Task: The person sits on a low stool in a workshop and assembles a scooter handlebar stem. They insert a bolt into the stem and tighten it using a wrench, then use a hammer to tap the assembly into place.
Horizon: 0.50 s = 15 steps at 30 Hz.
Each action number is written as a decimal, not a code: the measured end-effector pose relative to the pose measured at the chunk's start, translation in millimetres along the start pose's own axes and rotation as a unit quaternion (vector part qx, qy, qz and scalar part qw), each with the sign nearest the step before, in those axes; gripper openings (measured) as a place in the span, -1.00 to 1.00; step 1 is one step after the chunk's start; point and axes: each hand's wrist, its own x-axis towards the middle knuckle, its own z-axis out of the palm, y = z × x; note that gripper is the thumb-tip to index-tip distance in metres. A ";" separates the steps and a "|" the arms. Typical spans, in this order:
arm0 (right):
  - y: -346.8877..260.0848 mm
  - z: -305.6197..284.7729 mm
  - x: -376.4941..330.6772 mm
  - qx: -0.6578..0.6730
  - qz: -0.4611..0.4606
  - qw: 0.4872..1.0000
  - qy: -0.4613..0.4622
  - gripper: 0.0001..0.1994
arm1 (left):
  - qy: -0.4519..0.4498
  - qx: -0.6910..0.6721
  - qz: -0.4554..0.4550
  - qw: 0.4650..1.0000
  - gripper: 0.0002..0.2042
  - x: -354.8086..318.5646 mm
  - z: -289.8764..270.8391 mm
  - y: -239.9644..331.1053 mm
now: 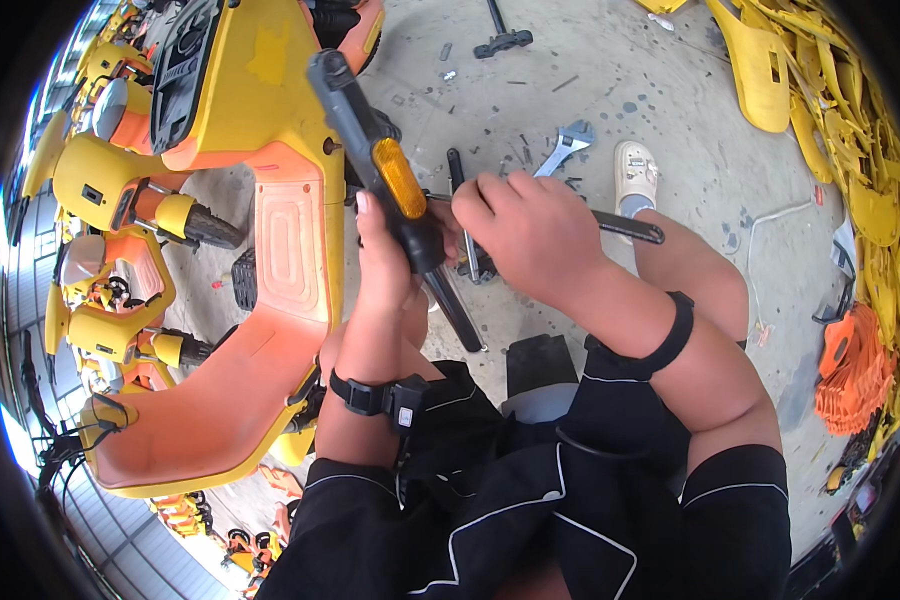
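Note:
My left hand (385,255) is closed round a long dark grey, tube-like vehicle part. An orange reflector (399,178) sits on the side of this part (348,95), and a thinner black rod extends from its near end. My right hand (530,235) makes a fist round a dark wrench (625,226); its flat handle, with a hole in the end, sticks out to the right. The wrench's other end is hidden by my fingers, close to the part's middle. On the floor beyond my right hand lies a silver adjustable wrench (567,146).
A yellow and orange scooter body (290,240) stands close on my left, with more scooters (110,180) behind it. Yellow panels (850,120) are heaped at right, above stacked orange pieces (855,375). A black-handled tool (457,170) and a dark metal piece (503,43) lie ahead.

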 end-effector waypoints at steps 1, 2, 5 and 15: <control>3.1 3.9 0.7 0.005 -0.006 1.000 0.007 -0.83 | 0.012 -0.020 -0.037 0.999 -0.08 1.5 1.2 0.3; 5.8 8.1 0.9 0.010 -0.012 1.000 0.014 -0.83 | 0.026 -0.041 -0.074 0.996 -0.03 3.2 2.1 0.8; 6.5 21.5 1.8 0.005 -0.012 1.000 0.006 -0.84 | 0.070 -0.039 -0.126 0.989 -0.11 9.8 3.8 1.1; 25.3 26.4 1.4 0.054 -0.024 0.994 -0.089 -0.89 | 0.030 -0.051 -0.176 0.983 -0.58 9.0 -11.2 -10.2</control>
